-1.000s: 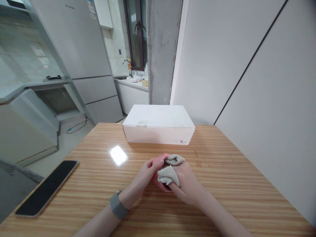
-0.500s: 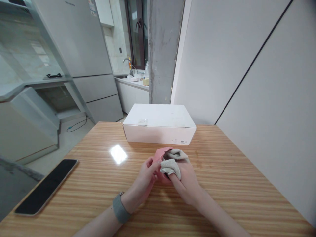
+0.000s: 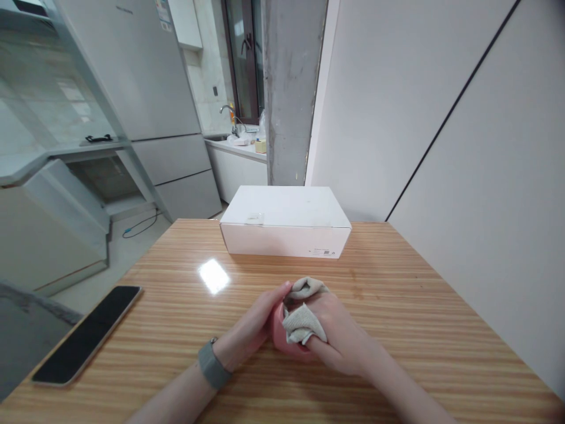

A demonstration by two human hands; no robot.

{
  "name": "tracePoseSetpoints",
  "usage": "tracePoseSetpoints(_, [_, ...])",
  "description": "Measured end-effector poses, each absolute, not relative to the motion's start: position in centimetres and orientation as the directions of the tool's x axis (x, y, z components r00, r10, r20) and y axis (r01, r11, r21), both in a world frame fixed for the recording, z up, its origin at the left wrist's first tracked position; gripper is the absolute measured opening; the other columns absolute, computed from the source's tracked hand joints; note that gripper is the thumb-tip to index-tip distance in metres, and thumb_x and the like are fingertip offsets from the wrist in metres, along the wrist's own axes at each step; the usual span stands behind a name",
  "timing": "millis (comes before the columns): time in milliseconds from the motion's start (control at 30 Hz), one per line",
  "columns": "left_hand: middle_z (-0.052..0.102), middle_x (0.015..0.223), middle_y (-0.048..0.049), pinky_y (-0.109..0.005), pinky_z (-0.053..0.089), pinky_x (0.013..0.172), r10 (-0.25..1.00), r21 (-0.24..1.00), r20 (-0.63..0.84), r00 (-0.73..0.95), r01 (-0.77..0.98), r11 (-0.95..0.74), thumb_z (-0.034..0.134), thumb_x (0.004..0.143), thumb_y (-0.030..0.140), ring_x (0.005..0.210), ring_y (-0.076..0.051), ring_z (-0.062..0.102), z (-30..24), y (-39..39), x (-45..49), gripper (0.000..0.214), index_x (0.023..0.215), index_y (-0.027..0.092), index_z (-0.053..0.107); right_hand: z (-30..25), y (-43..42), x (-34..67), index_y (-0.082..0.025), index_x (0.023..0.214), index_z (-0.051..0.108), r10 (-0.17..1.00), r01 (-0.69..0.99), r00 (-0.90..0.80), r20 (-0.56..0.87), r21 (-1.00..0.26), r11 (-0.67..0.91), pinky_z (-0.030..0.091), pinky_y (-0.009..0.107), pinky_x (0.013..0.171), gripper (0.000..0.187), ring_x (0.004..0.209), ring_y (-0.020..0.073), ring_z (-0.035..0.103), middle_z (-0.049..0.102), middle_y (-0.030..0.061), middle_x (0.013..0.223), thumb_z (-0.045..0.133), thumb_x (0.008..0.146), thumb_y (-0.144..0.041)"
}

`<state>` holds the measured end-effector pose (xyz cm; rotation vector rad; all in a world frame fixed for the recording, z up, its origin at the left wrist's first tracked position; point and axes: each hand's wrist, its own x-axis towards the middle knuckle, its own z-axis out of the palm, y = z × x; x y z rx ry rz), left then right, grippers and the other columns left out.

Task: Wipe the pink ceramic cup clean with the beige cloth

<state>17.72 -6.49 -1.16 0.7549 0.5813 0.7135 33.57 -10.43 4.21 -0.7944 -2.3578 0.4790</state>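
Close work on the tabletop [image 3: 176,247]: cloth [image 3: 303,325] pressed to a pink object [image 3: 277,333], apparently mid-wipe, with most of the object hidden and its kind impossible to tell. Left hand [image 3: 249,324], grey wristband [image 3: 212,365] at the wrist, nearly closed, curled around the object from 9 o'clock. Right hand [image 3: 338,337], almost closed, bunched in the cloth and bearing on the object from 3 o'clock. Object held between both hands, contact with the tabletop beneath unclear. White box [image 3: 285,221], lid on, at 12 o'clock from the hands, near but not touching. Phone [image 3: 86,335], screen dark, at 8 o'clock near the tabletop's edge. Tap [image 3: 227,112] far off at 11 o'clock.
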Motion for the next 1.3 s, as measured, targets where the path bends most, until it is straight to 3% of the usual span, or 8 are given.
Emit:
tracePoseSetpoints(200, [0.074,0.101,-0.0083,-0.035,0.044,0.092,0.805,0.817,-0.203,0.558,-0.357,0.453,0.063,0.085,0.040,0.097,-0.024,0.062,-1.0,-6.9,18.1,0.034,0.099,0.012,0.073,4.0,-10.5,33.4,-0.024,0.071,0.056,0.702,0.521,-0.601,0.381,-0.479,0.707,0.035,0.037,0.092,0.025,0.082,0.0194,0.054,0.067,0.0004,0.079,0.038,0.089,-0.021])
tracePoseSetpoints(467, [0.066,0.126,-0.0070,-0.034,0.037,0.104,0.863,0.807,-0.077,0.499,-0.477,0.348,0.052,0.090,0.034,0.123,-0.026,0.053,0.5,-8.0,19.3,0.039,0.121,0.017,0.067,3.9,-11.0,32.3,-0.026,0.080,0.062,0.831,0.736,-0.384,0.403,-0.410,0.539,0.032,0.039,0.088,0.020,0.083,0.0209,0.057,0.070,0.0000,0.079,0.044,0.087,-0.020])
tracePoseSetpoints(667, [0.067,0.123,-0.0085,-0.037,0.036,0.105,0.867,0.823,-0.076,0.492,-0.460,0.333,0.053,0.088,0.041,0.121,-0.027,0.054,-0.3,-6.8,18.6,0.043,0.120,0.016,0.068,3.2,-10.6,32.5,-0.026,0.089,0.065,0.787,0.715,-0.419,0.454,-0.369,0.594,0.032,0.040,0.085,0.018,0.085,0.0229,0.059,0.073,0.0032,0.091,0.047,0.086,-0.025])
tracePoseSetpoints(833, [0.073,0.093,-0.0063,-0.034,0.043,0.086,0.850,0.914,-0.197,0.489,-0.222,0.340,0.060,0.086,0.050,0.092,-0.024,0.061,-0.3,-5.9,16.9,0.039,0.093,0.015,0.074,3.2,-10.9,32.4,-0.025,0.082,0.062,0.705,0.595,-0.547,0.452,-0.382,0.707,0.035,0.038,0.083,0.022,0.082,0.0215,0.059,0.070,0.0023,0.086,0.042,0.088,-0.030])
tracePoseSetpoints(933, [0.068,0.074,-0.0041,-0.029,0.041,0.070,0.823,0.930,-0.228,0.520,-0.134,0.342,0.063,0.084,0.053,0.072,-0.018,0.056,0.1,-5.9,16.2,0.041,0.078,0.014,0.072,3.2,-11.2,32.1,-0.025,0.083,0.062,0.653,0.513,-0.631,0.418,-0.406,0.756,0.036,0.037,0.082,0.025,0.080,0.0203,0.059,0.068,0.0022,0.081,0.040,0.088,-0.035])
tracePoseSetpoints(1067, [0.064,0.070,-0.0028,-0.027,0.036,0.061,0.789,0.936,-0.226,0.571,-0.097,0.338,0.066,0.083,0.049,0.064,-0.014,0.050,0.2,-5.9,16.1,0.037,0.076,0.013,0.070,3.0,-11.3,31.8,-0.025,0.084,0.062,0.662,0.519,-0.651,0.371,-0.418,0.745,0.037,0.036,0.084,0.022,0.082,0.0204,0.059,0.068,0.0025,0.084,0.044,0.087,-0.038])
tracePoseSetpoints(1200, [0.067,0.074,-0.0046,-0.028,0.040,0.067,0.804,0.949,-0.159,0.573,-0.136,0.285,0.063,0.086,0.045,0.071,-0.017,0.055,-0.2,-5.8,16.4,0.034,0.082,0.012,0.072,3.3,-11.3,31.8,-0.026,0.075,0.061,0.715,0.583,-0.619,0.324,-0.421,0.695,0.035,0.037,0.084,0.018,0.078,0.0190,0.056,0.067,-0.0008,0.077,0.046,0.086,-0.029])
tracePoseSetpoints(1300, [0.072,0.092,-0.0078,-0.031,0.044,0.081,0.841,0.947,-0.118,0.527,-0.195,0.255,0.061,0.087,0.042,0.088,-0.022,0.061,-0.4,-5.8,16.8,0.033,0.095,0.013,0.074,3.8,-11.3,31.8,-0.025,0.071,0.058,0.760,0.627,-0.556,0.336,-0.430,0.649,0.034,0.038,0.085,0.021,0.083,0.0204,0.055,0.066,0.0002,0.077,0.044,0.087,-0.025])
